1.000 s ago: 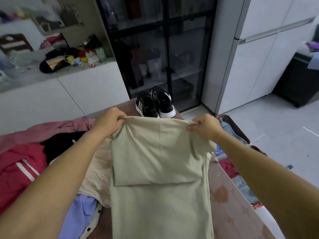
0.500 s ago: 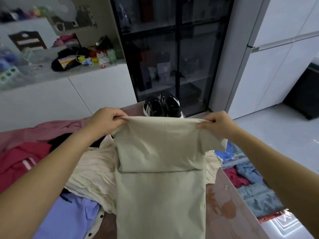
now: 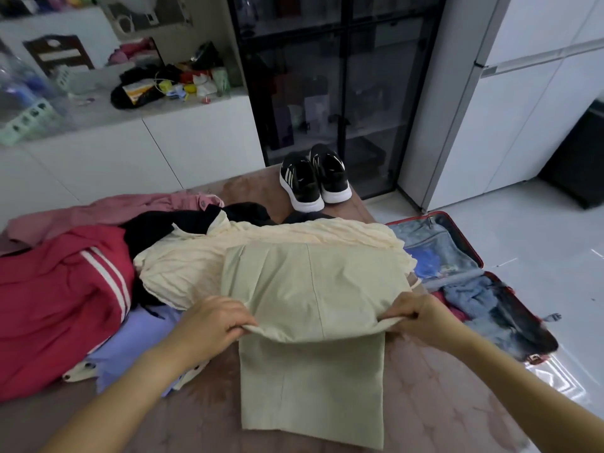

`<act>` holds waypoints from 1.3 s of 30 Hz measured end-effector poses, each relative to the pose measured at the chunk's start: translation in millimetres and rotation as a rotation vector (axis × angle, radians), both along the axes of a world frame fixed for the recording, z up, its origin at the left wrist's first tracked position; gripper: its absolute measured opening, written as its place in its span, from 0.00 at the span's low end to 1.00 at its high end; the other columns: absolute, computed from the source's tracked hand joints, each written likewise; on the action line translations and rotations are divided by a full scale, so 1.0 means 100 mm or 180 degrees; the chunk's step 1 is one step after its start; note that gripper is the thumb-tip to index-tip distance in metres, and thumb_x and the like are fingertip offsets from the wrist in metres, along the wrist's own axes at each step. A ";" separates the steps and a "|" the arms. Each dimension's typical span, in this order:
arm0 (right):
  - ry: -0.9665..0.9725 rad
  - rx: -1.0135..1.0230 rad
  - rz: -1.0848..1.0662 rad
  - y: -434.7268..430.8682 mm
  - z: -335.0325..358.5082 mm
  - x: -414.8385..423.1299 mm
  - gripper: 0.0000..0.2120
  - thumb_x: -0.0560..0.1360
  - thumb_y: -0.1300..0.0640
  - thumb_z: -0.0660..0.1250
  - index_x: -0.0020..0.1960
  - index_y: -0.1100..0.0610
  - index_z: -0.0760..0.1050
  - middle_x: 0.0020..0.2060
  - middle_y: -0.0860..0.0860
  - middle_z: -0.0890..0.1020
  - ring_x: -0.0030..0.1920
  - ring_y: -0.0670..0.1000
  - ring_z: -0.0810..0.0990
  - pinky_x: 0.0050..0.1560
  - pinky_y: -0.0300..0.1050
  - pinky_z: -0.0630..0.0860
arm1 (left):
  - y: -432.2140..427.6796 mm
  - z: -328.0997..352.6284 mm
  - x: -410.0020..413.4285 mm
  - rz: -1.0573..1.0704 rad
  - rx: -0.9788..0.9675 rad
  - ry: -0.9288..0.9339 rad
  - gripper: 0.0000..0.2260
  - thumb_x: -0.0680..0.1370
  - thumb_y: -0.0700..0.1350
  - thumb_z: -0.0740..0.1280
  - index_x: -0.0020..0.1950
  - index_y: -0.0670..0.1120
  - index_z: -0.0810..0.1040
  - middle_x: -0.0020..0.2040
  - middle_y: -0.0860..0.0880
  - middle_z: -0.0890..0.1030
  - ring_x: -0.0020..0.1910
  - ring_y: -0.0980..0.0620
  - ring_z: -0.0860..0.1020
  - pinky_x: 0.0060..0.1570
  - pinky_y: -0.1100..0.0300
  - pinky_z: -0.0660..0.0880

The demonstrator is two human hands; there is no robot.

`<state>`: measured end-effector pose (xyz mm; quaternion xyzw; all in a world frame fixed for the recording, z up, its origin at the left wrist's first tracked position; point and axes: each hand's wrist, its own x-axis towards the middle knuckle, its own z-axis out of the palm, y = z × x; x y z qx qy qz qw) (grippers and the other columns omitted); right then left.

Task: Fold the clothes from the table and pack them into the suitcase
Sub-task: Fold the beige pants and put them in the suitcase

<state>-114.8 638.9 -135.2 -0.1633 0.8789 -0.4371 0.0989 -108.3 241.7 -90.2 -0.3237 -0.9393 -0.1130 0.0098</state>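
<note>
A pale green garment (image 3: pixel 313 289) lies folded over itself on the brown table (image 3: pixel 434 397). My left hand (image 3: pixel 215 318) pinches the near left corner of its upper layer. My right hand (image 3: pixel 418 313) pinches the near right corner. The lower layer runs toward me under the fold. An open red suitcase (image 3: pixel 470 253) lies on the floor to the right of the table, with blue and dark clothes inside.
A cream top (image 3: pixel 196 256), red jacket (image 3: pixel 55 299), pink garment (image 3: pixel 108 210), black garment (image 3: pixel 153 227) and lilac cloth (image 3: pixel 137 341) are piled on the table's left. Black sneakers (image 3: pixel 313 181) stand at its far edge. A dark glass cabinet and white cupboards are behind.
Both hands have carried the garment's held edge from the far side back toward me, laying the fabric down into a fold. The view has tilted downward.
</note>
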 end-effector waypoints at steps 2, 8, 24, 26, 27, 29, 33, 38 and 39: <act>0.0136 0.0244 0.0141 -0.04 -0.15 0.19 0.16 0.65 0.50 0.75 0.45 0.29 0.78 0.42 0.31 0.78 0.42 0.33 0.77 0.49 0.37 0.72 | -0.02 -0.13 0.14 -0.0093 -0.0243 0.0014 0.10 0.69 0.51 0.61 0.40 0.58 0.82 0.37 0.62 0.79 0.37 0.62 0.77 0.35 0.67 0.70; -0.0152 0.1390 0.0245 -0.23 -0.37 0.53 0.29 0.60 0.27 0.49 0.55 0.31 0.76 0.40 0.28 0.71 0.54 0.31 0.69 0.71 0.51 0.49 | -0.10 -0.53 0.32 0.0001 -0.0962 -0.0015 0.12 0.58 0.53 0.78 0.38 0.60 0.82 0.38 0.62 0.80 0.35 0.60 0.79 0.33 0.67 0.72; 0.0315 0.1106 -0.1065 -0.26 -0.14 -0.31 0.17 0.77 0.46 0.63 0.66 0.42 0.72 0.68 0.49 0.71 0.68 0.54 0.68 0.70 0.61 0.56 | 0.25 -0.25 -0.76 0.2052 0.0183 -0.0537 0.22 0.77 0.57 0.62 0.69 0.51 0.70 0.68 0.49 0.72 0.67 0.44 0.69 0.65 0.49 0.67; 0.0034 0.1305 -0.1022 -0.32 -0.12 -0.56 0.18 0.79 0.47 0.59 0.68 0.40 0.68 0.71 0.47 0.68 0.72 0.53 0.64 0.72 0.62 0.48 | 0.22 -0.33 -0.97 0.2062 0.0139 -0.0988 0.22 0.76 0.61 0.61 0.68 0.54 0.72 0.67 0.50 0.74 0.66 0.44 0.70 0.64 0.48 0.68; -0.0108 0.1359 -0.0966 -0.35 -0.12 -0.66 0.18 0.80 0.46 0.57 0.69 0.40 0.67 0.71 0.45 0.69 0.72 0.52 0.63 0.72 0.62 0.44 | 0.21 -0.37 -1.02 0.2059 0.0141 -0.1121 0.21 0.75 0.61 0.62 0.65 0.55 0.74 0.65 0.51 0.76 0.65 0.45 0.71 0.63 0.48 0.69; -0.0322 0.1371 -0.0831 -0.41 -0.15 -0.77 0.17 0.80 0.46 0.55 0.68 0.41 0.68 0.66 0.44 0.74 0.70 0.50 0.66 0.72 0.61 0.38 | 0.21 -0.42 -1.06 0.2079 0.0340 -0.1131 0.16 0.74 0.60 0.65 0.57 0.56 0.79 0.57 0.54 0.80 0.59 0.49 0.76 0.58 0.50 0.73; -0.0169 0.1296 -0.0718 -0.41 -0.16 -0.75 0.11 0.78 0.44 0.60 0.48 0.47 0.79 0.46 0.43 0.82 0.52 0.50 0.77 0.67 0.54 0.63 | 0.20 -0.41 -1.09 0.2253 0.0646 -0.0918 0.08 0.77 0.52 0.65 0.47 0.50 0.81 0.45 0.56 0.80 0.46 0.54 0.77 0.47 0.57 0.74; 0.0024 0.1037 -0.0996 -0.35 -0.20 -0.55 0.12 0.75 0.41 0.63 0.40 0.47 0.78 0.37 0.42 0.81 0.40 0.47 0.76 0.45 0.46 0.73 | 0.13 -0.40 -1.11 0.2572 0.0540 -0.0629 0.17 0.80 0.52 0.59 0.37 0.44 0.76 0.36 0.49 0.78 0.38 0.47 0.76 0.36 0.54 0.71; 0.0080 0.1058 -0.1031 -0.36 -0.23 -0.52 0.12 0.76 0.41 0.63 0.40 0.46 0.78 0.37 0.42 0.81 0.40 0.48 0.76 0.45 0.45 0.72 | 0.12 -0.42 -1.10 0.2643 0.0585 -0.0638 0.18 0.80 0.52 0.58 0.34 0.45 0.73 0.34 0.49 0.76 0.37 0.46 0.75 0.34 0.55 0.68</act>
